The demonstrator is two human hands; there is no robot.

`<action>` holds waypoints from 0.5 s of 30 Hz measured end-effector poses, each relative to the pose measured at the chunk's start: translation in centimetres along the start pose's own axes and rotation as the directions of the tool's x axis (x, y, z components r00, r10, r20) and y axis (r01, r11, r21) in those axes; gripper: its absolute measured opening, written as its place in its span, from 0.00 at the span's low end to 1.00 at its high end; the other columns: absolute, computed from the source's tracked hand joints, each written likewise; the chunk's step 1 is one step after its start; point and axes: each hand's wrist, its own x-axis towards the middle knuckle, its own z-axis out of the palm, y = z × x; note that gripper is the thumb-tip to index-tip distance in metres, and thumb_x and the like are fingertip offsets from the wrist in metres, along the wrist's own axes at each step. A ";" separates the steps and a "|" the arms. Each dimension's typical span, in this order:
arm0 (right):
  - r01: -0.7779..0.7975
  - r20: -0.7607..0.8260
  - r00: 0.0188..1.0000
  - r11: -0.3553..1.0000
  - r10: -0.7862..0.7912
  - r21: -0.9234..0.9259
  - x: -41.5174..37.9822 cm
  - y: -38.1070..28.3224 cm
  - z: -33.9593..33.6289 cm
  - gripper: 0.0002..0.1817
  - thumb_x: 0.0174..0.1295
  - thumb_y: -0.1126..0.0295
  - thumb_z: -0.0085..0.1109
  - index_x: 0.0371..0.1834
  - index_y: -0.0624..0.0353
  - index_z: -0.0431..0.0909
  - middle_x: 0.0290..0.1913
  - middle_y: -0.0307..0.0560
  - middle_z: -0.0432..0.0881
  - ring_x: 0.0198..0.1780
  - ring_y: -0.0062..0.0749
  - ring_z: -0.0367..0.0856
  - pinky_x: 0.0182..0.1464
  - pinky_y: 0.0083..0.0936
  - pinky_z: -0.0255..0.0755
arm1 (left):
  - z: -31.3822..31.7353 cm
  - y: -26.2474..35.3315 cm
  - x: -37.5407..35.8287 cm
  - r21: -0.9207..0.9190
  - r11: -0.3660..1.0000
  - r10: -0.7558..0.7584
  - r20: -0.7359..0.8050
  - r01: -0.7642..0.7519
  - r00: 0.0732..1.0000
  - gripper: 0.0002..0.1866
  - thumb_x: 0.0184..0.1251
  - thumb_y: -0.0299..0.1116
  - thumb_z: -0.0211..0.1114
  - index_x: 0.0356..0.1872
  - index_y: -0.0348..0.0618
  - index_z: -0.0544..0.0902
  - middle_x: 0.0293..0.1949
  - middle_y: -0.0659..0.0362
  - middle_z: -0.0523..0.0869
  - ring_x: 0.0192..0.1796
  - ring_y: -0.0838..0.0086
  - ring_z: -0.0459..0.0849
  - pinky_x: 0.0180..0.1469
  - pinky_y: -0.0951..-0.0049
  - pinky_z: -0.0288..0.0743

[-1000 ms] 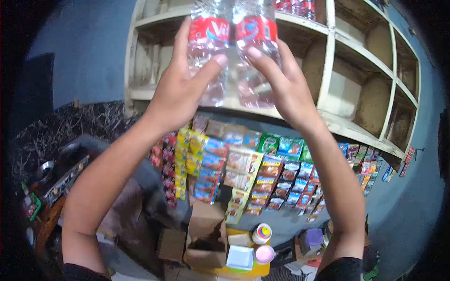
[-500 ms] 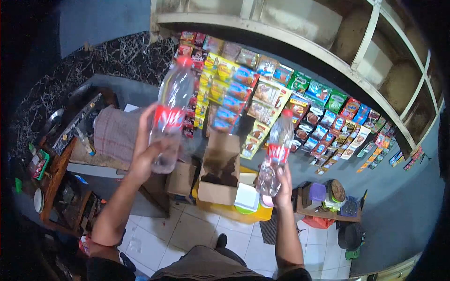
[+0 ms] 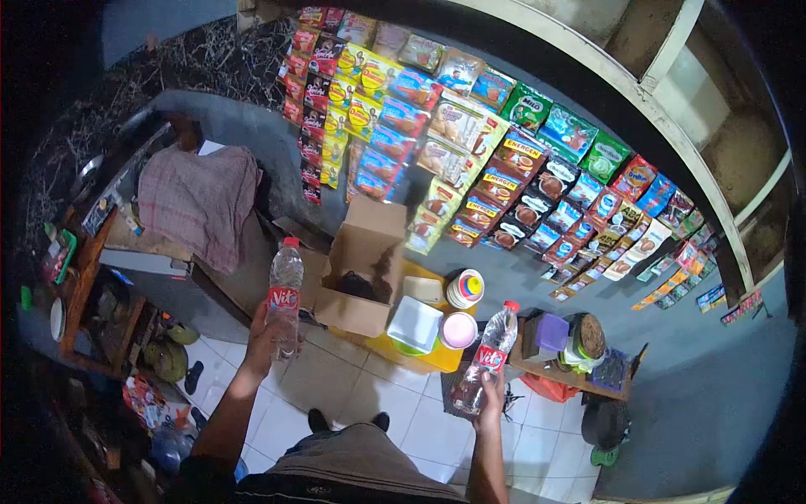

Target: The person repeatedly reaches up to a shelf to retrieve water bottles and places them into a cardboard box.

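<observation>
The fingers of the left hand (image 3: 259, 346) are curled round the lower part of a clear bottle (image 3: 285, 277), though I can't make out each finger against the plastic. Over on the other side, the right hand (image 3: 490, 405) has its thumb laid along the front of a second bottle (image 3: 500, 330), gripping it low down; the rest of those fingers are mostly hidden from me. Both bottles have red caps and red labels. The left one stands nearly upright, the right one leans with its cap tipped outward, and they are held well apart above the tiled floor (image 3: 323, 382).

Beyond and between them sits an open cardboard box (image 3: 331, 315), flaps up, its inside dark. Just beside it, on something yellow (image 3: 437, 359), I see a white tray (image 3: 415, 324), a round pink-topped tub (image 3: 458, 330) and a stack of cups (image 3: 461, 295). Off past the right hand, a purple container (image 3: 552, 333) rests on a low bench (image 3: 529, 367). To the left a checked cloth (image 3: 201, 202) is draped over a stand.

Strips of sachets (image 3: 453, 139) hang along the wall, and above them runs a pale shelf (image 3: 579, 46).
</observation>
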 end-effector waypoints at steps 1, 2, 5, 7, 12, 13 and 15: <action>-0.006 0.010 1.000 1.000 0.006 -0.010 0.2 -0.2 -1.1 0.28 0.67 0.58 0.56 0.66 0.55 0.60 0.43 0.47 0.76 0.37 0.34 0.81 0.35 0.38 0.84 | 1.0 -0.8 -0.1 -0.009 1.000 0.000 -0.012 0.000 1.000 0.28 0.66 0.36 0.61 0.66 0.51 0.63 0.45 0.56 0.81 0.34 0.67 0.86 0.32 0.66 0.84; -0.013 -0.023 1.000 1.000 0.012 -0.024 0.6 -0.3 -2.1 0.28 0.67 0.57 0.56 0.66 0.54 0.60 0.42 0.47 0.76 0.36 0.35 0.81 0.34 0.37 0.83 | 2.2 -1.4 -0.1 -0.001 1.000 -0.028 -0.027 0.028 0.999 0.26 0.67 0.37 0.61 0.65 0.51 0.64 0.44 0.56 0.81 0.33 0.67 0.86 0.31 0.66 0.84; -0.102 -0.069 0.992 0.994 0.105 0.049 2.3 0.4 -6.0 0.32 0.65 0.61 0.59 0.70 0.54 0.56 0.41 0.51 0.78 0.27 0.38 0.82 0.28 0.33 0.81 | 5.7 -2.7 -0.4 -0.014 0.998 -0.064 -0.052 0.063 0.997 0.23 0.68 0.38 0.61 0.61 0.50 0.66 0.42 0.57 0.80 0.32 0.68 0.86 0.30 0.67 0.83; -0.109 -0.037 0.993 0.990 0.113 0.089 3.0 0.2 -6.7 0.31 0.66 0.60 0.58 0.68 0.54 0.57 0.40 0.50 0.78 0.28 0.38 0.82 0.28 0.33 0.81 | 7.6 -3.4 -0.5 -0.026 0.996 -0.082 -0.064 0.080 0.995 0.22 0.68 0.38 0.61 0.60 0.50 0.67 0.41 0.57 0.80 0.32 0.68 0.85 0.29 0.67 0.83; -0.166 0.052 0.985 0.986 0.166 0.009 4.4 0.1 -6.4 0.20 0.69 0.55 0.54 0.55 0.55 0.66 0.35 0.48 0.79 0.28 0.36 0.82 0.28 0.33 0.81 | 10.1 -4.1 -1.2 0.078 0.993 -0.086 -0.084 0.093 0.993 0.24 0.68 0.39 0.61 0.62 0.49 0.65 0.41 0.57 0.80 0.30 0.68 0.85 0.29 0.66 0.82; -0.171 0.067 0.983 0.985 0.171 0.007 5.1 0.6 -6.2 0.20 0.69 0.55 0.54 0.55 0.55 0.66 0.35 0.48 0.79 0.28 0.36 0.82 0.28 0.33 0.81 | 10.1 -4.1 -1.2 0.077 0.993 -0.079 -0.099 0.087 0.992 0.24 0.68 0.39 0.61 0.62 0.49 0.65 0.41 0.57 0.80 0.30 0.68 0.85 0.29 0.66 0.82; -0.164 0.120 0.979 0.986 0.164 -0.011 6.1 1.6 -5.5 0.20 0.69 0.55 0.53 0.55 0.57 0.66 0.35 0.48 0.79 0.28 0.36 0.82 0.27 0.32 0.80 | 10.0 -4.1 -1.4 0.101 0.995 -0.016 -0.025 0.018 1.000 0.24 0.69 0.35 0.59 0.63 0.49 0.64 0.42 0.57 0.81 0.31 0.69 0.85 0.31 0.67 0.83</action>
